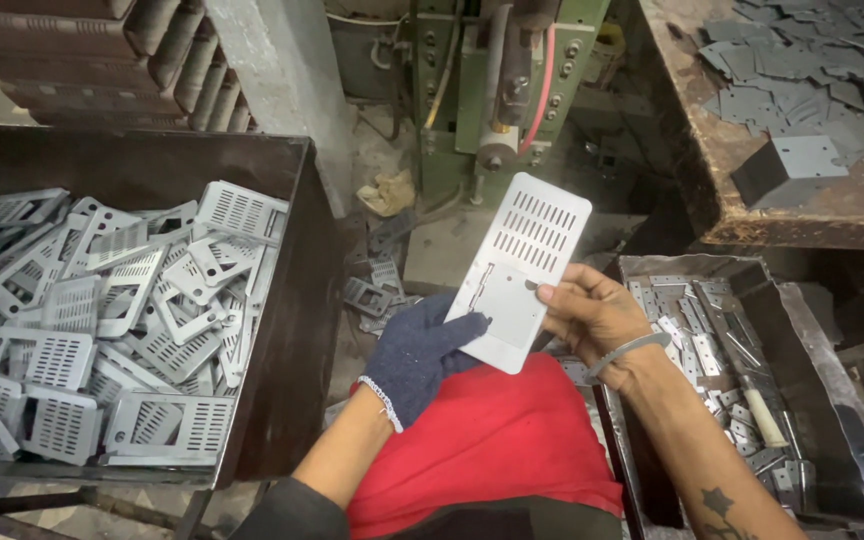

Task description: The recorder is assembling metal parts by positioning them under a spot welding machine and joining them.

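Two hands hold one slotted grey metal plate (520, 268) above the red lap: gloved left hand (420, 352) grips its lower left edge, bare right hand (592, 312) fingers pinch its right edge. Large bin (282, 300) of similar plates stands left.

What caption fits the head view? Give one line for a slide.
Gloved left hand and bare right hand hold a slotted metal plate between two bins of metal parts.

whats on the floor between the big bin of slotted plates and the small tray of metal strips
In the head view, loose metal pieces lie on the floor between the big bin and the small tray, with the person's red-clothed lap nearer.
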